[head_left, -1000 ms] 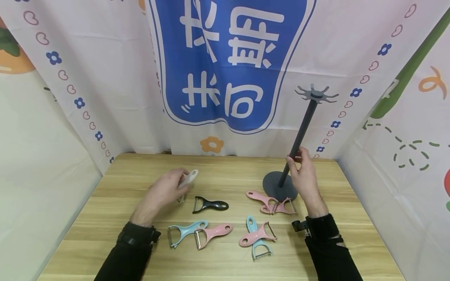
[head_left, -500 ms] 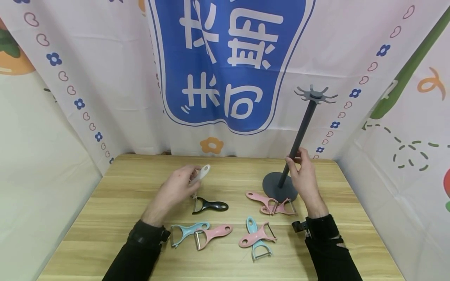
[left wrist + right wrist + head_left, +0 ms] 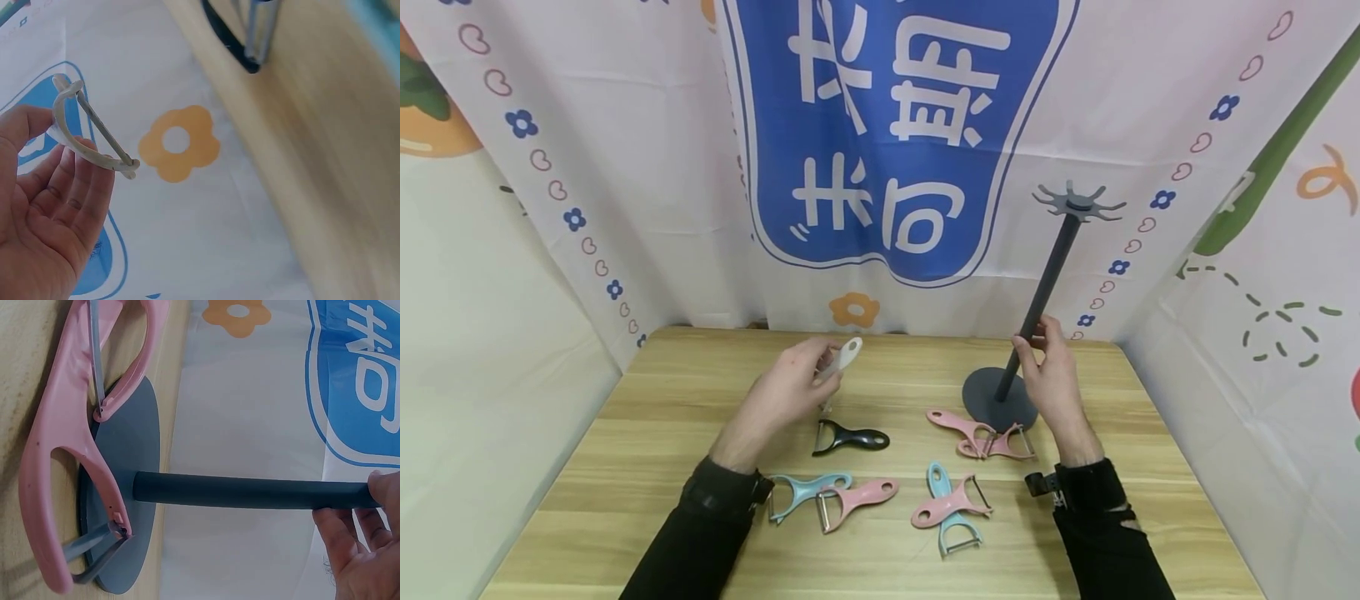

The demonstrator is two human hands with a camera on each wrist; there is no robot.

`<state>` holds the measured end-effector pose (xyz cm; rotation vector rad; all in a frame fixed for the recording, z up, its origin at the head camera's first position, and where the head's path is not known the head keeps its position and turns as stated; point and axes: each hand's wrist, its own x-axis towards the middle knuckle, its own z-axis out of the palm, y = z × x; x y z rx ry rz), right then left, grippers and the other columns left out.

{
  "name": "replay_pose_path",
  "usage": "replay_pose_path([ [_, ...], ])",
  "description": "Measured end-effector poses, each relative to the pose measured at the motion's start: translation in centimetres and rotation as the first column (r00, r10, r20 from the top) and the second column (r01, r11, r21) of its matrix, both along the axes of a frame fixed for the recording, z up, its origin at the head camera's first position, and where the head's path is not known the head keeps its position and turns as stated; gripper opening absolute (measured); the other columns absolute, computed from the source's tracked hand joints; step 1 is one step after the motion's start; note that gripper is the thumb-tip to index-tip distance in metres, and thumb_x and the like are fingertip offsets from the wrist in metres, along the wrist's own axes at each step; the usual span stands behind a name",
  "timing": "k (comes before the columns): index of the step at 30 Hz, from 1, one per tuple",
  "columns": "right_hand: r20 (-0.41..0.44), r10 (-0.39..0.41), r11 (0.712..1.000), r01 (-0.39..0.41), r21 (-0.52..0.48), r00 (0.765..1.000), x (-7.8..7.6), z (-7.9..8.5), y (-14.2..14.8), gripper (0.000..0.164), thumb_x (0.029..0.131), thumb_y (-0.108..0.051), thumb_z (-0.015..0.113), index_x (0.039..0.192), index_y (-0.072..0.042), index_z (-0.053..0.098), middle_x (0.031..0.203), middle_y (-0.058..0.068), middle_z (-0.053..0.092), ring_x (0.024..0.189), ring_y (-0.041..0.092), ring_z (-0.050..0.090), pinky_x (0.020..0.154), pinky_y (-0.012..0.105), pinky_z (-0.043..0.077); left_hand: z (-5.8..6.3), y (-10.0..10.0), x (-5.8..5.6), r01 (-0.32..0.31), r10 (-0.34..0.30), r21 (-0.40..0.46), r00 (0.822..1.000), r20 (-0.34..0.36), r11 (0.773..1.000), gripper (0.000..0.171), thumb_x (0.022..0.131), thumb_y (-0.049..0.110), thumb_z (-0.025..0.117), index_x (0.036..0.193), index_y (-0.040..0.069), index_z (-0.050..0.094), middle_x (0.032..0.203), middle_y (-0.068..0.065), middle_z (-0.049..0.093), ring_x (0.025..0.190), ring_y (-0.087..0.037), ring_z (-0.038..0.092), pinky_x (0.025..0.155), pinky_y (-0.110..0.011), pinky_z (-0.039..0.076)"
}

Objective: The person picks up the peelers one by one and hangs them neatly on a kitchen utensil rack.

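Dark stand [image 3: 1048,283] is standing toward surface's [image 3: 662,400] far right corner; likely stiff, base-weighted, best held by pole [image 3: 231,490]. Right hand [image 3: 1051,371] is gripping pole. Left hand [image 3: 788,383] is pinching white peeler [image 3: 842,360] above surface, left of centre toward far edge; probably light, rigid, smooth, best taken clear of blade [image 3: 105,129]. Stand's hooks are falling outside right wrist view. Pink peelers [image 3: 951,421] are hiding base's [image 3: 981,387] near edge; left hand, white peeler's head in head view.

There are four pink peelers [image 3: 865,494], two blue peelers [image 3: 820,484], one black peeler [image 3: 853,437] and one white peeler [image 3: 847,357]. One stand [image 3: 1049,275] and one table [image 3: 700,367] appear.
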<state>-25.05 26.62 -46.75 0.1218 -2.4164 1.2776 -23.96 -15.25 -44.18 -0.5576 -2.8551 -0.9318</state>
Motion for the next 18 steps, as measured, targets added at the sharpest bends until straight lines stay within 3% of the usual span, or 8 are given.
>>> replay_pose_path([
  [9,0.01,-0.003,1.0,0.003,0.003,1.0,0.0,-0.1,0.1,0.047,0.123,-0.014,0.062,0.166,-0.001,0.048,0.153,0.032,0.065,0.143,0.056,0.069,0.113,0.08,0.064,2.1,1.6,-0.7,0.028,-0.028,0.0,0.999,-0.041,1.0,0.047,0.108,0.015,0.081,0.152,0.006,0.072,0.124,-0.01,0.08,0.112,-0.026,0.078,0.092,-0.045,0.073],
  [18,-0.005,-0.004,1.0,0.004,0.018,1.0,-0.1,0.0,0.0,0.046,0.123,-0.011,0.063,0.164,0.001,0.048,0.15,0.032,0.066,0.139,0.056,0.071,0.11,0.079,0.066,3.2,3.3,-1.7,0.079,-0.079,0.022,0.997,-0.02,0.997,0.048,0.109,0.016,0.079,0.156,0.006,0.068,0.13,-0.012,0.081,0.112,-0.026,0.08,0.083,-0.035,0.073],
])
